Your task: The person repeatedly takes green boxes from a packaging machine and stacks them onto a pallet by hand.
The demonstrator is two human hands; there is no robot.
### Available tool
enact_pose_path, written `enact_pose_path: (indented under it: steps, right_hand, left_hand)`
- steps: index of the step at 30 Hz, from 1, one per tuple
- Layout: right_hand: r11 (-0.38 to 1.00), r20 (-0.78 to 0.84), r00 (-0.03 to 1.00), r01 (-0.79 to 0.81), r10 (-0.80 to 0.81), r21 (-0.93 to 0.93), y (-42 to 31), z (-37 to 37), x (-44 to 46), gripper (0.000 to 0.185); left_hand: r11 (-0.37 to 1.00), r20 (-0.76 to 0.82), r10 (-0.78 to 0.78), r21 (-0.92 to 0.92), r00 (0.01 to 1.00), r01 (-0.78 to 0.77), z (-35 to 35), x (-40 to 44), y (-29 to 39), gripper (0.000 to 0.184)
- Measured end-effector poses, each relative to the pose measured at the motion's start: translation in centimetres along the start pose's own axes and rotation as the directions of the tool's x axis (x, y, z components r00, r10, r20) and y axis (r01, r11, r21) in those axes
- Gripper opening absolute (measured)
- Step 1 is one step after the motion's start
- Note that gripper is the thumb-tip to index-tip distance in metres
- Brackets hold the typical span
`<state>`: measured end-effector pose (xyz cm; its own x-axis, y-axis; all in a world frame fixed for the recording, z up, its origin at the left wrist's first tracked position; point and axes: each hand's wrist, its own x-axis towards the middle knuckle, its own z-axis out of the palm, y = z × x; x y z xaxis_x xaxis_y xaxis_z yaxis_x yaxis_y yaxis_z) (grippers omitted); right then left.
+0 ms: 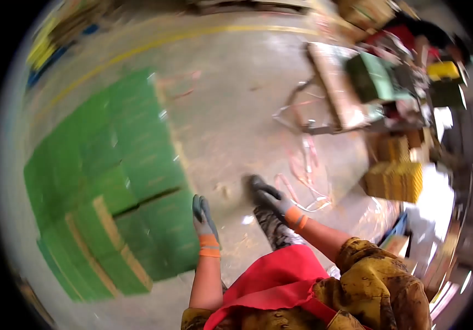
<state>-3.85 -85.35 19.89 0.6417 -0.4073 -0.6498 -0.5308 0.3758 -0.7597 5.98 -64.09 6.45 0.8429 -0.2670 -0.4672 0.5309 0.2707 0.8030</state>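
Observation:
My left hand (204,218), in a grey glove with an orange cuff, is at the right edge of a green box (162,234). Its fingers are stretched out and it holds nothing; whether it touches the box I cannot tell. That box belongs to a large stack of green boxes (93,143), with a dark gap along its far side. Over the floor, to the right of the stack, my right hand (272,198) wears a matching glove. Its fingers are extended, thumb apart, with nothing in them.
Pink and white strapping (305,176) lies on the concrete floor. A worktable (335,88) at upper right bears a green box (368,77); a person (412,38) is beyond it. A yellow bundle (395,181) sits at right. A yellow line (187,36) crosses the floor.

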Motion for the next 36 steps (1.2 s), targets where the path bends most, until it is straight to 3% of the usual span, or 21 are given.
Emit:
enact_pose_path:
  steps: [2, 6, 9, 12, 13, 16, 17, 20, 23, 26, 27, 28, 32, 33, 34, 35, 36]
  right_hand:
    - [0.962, -0.170, 0.978, 0.154, -0.117, 0.226, -4.5, -9.0, -3.0, 0.038]
    - [0.821, -0.584, 0.781, 0.472, -0.221, 0.321, -12.2, -25.0, -5.6, 0.043]
    - [0.673, -0.630, 0.777, 0.462, 0.006, 0.577, -15.5, -35.5, -3.0, 0.047]
    - [0.690, -0.629, 0.771, 0.509, -0.099, 0.515, -15.9, -43.6, 2.2, 0.057]
    - [0.665, -0.635, 0.770, 0.508, -0.066, 0.547, -16.9, -44.9, 3.2, 0.052]
    - [0.596, -0.596, 0.802, 0.458, 0.044, 0.660, -19.2, -46.7, 5.9, 0.042]
    - [0.576, -0.549, 0.832, 0.409, 0.084, 0.708, -19.6, -47.3, 6.7, 0.040]
    - [0.550, -0.471, 0.866, 0.315, 0.167, 0.773, -21.8, -46.6, 6.9, 0.044]
    - [0.512, -0.389, 0.899, 0.242, 0.201, 0.824, -22.0, -47.8, 8.1, 0.046]
    - [0.422, -0.412, 0.866, 0.273, 0.283, 0.864, -24.9, -45.9, 6.9, 0.044]
    - [0.487, -0.394, 0.914, 0.301, 0.098, 0.820, -22.8, -46.9, 8.0, 0.042]
    - [0.296, -0.314, 0.911, 0.232, 0.269, 0.927, -23.5, -47.0, 8.4, 0.045]
    - [0.346, -0.235, 0.947, 0.150, 0.219, 0.926, -25.5, -45.4, 7.9, 0.052]
    - [0.283, -0.225, 0.945, 0.155, 0.236, 0.947, -24.1, -46.1, 9.1, 0.051]
    - [0.353, -0.192, 0.978, 0.152, 0.081, 0.923, -22.6, -47.1, 9.6, 0.044]
    - [0.418, -0.153, 0.985, 0.171, -0.076, 0.892, -21.0, -48.1, 10.0, 0.044]
    - [0.485, -0.143, 0.981, 0.188, -0.128, 0.854, -21.2, -47.4, 9.7, 0.063]
  left_hand:
    - [0.989, 0.173, -0.089, 0.129, 0.981, 0.067, 13.2, 0.1, 2.0, 0.051]
    - [0.970, 0.374, -0.207, 0.201, 0.904, 0.140, 32.2, 0.8, 3.6, 0.072]
    - [0.951, 0.413, -0.289, 0.230, 0.864, 0.207, 41.7, 2.1, 4.1, 0.082]
    - [0.936, 0.394, -0.289, 0.306, 0.873, 0.173, 47.6, 3.7, 4.2, 0.083]
    - [0.922, 0.319, -0.298, 0.339, 0.900, 0.185, 49.2, 4.0, 4.5, 0.080]
    - [0.927, 0.397, -0.349, 0.278, 0.849, 0.251, 51.0, 6.0, 4.7, 0.080]
    - [0.959, 0.464, -0.253, 0.234, 0.849, 0.158, 51.9, 5.8, 5.2, 0.069]
    - [0.923, 0.403, -0.316, 0.341, 0.859, 0.179, 53.3, 3.9, 7.4, 0.061]
    - [0.941, 0.396, -0.247, 0.316, 0.884, 0.121, 53.9, 3.0, 8.2, 0.057]
    - [0.959, 0.359, -0.242, 0.232, 0.901, 0.165, 54.0, 3.4, 8.2, 0.054]
    - [0.956, 0.353, -0.253, 0.232, 0.901, 0.178, 54.1, 3.4, 8.5, 0.053]
    - [0.954, 0.344, -0.264, 0.230, 0.901, 0.192, 55.0, 3.1, 9.8, 0.053]
    - [0.951, 0.399, -0.190, 0.303, 0.897, 0.067, 57.4, 3.3, 13.3, 0.052]
    - [0.930, 0.368, -0.337, 0.271, 0.867, 0.247, 57.0, 5.5, 11.5, 0.050]
    - [0.888, 0.323, -0.457, 0.214, 0.829, 0.406, 55.6, 8.7, 9.3, 0.048]
    - [0.919, 0.397, -0.392, 0.138, 0.830, 0.369, 54.8, 10.4, 7.5, 0.048]
    - [0.945, 0.445, -0.314, 0.063, 0.839, 0.320, 54.0, 10.8, 5.9, 0.049]
